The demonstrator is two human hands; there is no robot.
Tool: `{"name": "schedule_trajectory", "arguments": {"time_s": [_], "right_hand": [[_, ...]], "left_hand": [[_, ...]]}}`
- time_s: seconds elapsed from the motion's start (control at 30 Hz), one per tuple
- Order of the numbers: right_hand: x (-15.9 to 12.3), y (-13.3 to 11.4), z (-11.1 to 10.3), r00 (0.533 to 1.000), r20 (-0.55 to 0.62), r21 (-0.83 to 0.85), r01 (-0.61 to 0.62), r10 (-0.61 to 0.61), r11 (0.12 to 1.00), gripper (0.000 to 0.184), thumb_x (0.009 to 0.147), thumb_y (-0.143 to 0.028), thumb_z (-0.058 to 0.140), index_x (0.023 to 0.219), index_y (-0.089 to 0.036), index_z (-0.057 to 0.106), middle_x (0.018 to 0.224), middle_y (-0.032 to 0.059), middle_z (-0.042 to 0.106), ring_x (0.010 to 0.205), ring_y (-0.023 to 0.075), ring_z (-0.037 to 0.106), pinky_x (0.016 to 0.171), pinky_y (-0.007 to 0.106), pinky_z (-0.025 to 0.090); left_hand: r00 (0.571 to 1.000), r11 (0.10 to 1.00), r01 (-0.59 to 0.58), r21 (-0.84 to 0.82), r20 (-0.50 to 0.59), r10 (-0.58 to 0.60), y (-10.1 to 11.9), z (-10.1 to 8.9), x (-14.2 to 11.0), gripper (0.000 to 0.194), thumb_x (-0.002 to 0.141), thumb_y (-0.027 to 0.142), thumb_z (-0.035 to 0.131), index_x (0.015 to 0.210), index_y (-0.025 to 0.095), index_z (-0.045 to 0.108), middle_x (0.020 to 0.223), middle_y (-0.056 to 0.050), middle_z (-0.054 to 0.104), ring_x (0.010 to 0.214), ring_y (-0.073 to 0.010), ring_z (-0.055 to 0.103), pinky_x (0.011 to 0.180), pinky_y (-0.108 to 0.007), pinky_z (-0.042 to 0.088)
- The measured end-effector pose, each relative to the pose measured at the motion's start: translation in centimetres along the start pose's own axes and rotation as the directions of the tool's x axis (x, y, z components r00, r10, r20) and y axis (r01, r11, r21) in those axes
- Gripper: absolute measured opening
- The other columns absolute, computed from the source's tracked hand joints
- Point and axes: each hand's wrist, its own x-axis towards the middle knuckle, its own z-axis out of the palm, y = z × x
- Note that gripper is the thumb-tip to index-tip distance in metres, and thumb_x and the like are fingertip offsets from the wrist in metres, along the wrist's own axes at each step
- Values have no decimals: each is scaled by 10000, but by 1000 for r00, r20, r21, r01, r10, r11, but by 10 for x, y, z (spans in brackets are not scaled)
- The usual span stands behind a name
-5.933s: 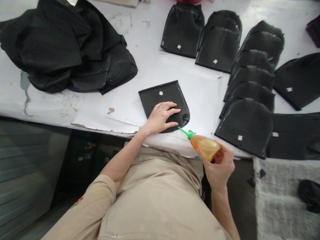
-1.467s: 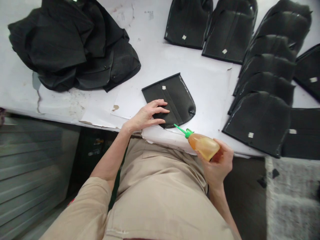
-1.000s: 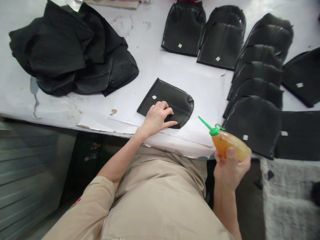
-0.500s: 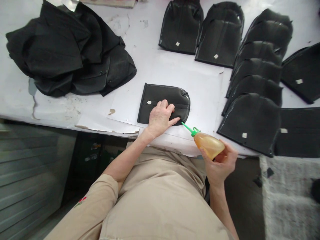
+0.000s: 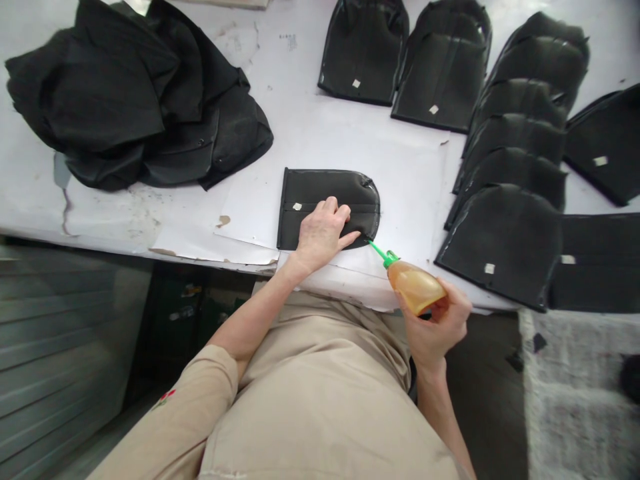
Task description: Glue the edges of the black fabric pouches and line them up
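A black rounded panel (image 5: 305, 230), leather-like and with a small white tag, lies flat on the white table. On top of it rests my left hand (image 5: 323, 230), its fingers curled down onto the surface and the thumb stretched towards the near curved edge. My right hand (image 5: 443, 327) is wrapped round a squeeze bottle (image 5: 414, 285) of amber liquid with a green nozzle. The bottle is tilted, its tip at the panel's lower right edge, close to my left thumb. Shiny whitish marks run along the panel's curved rim.
Similar black panels (image 5: 500, 240) lie overlapped in a row at the right, with more at the back (image 5: 365, 53). A heap of black fabric (image 5: 115, 100) covers the back left. The table's front edge (image 5: 220, 263) runs before my waist.
The nozzle tip has shifted slightly right and up along the panel's curved edge, with my right hand following. My left hand stays almost in place on the panel.
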Motion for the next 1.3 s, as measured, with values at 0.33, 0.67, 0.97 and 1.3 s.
{"name": "schedule_trajectory", "arguments": {"time_s": [0.33,0.67,0.97,1.3], "right_hand": [[-2,-7,5,999,37,34,-3,2,999,640,692,-406,890,1209,-200,574,1061,77,644,933,238,691,688,346,606],[-2,-12,7,999,49,76,-5,2,997,643,684,-363,898,1221,-204,581,1068,65,640,940,224,682,710,321,596],[-2,-8,7,999,24,51,-26,25,998,670,678,-409,895,1224,-210,563,1071,65,637,930,232,689,700,341,598],[3,3,2,998,-38,14,40,-39,999,696,634,-404,926,1193,-214,559,1015,54,626,896,234,690,663,330,589]], "left_hand": [[999,1000,4,-22,33,-3,-1,-3,2,354,882,501,705,1054,212,598,1150,-97,574,1083,-265,561,861,-330,467],[999,999,-24,-28,46,25,-9,-7,8,274,878,462,727,963,212,654,1036,-64,591,958,-226,620,798,-312,459],[999,999,-25,-42,21,26,-11,-5,8,303,863,494,736,968,218,664,1002,-56,595,935,-219,627,772,-304,462],[1000,999,-4,-52,21,5,-9,-4,7,275,873,462,736,965,216,655,1022,-56,592,952,-219,623,781,-303,456]]}}
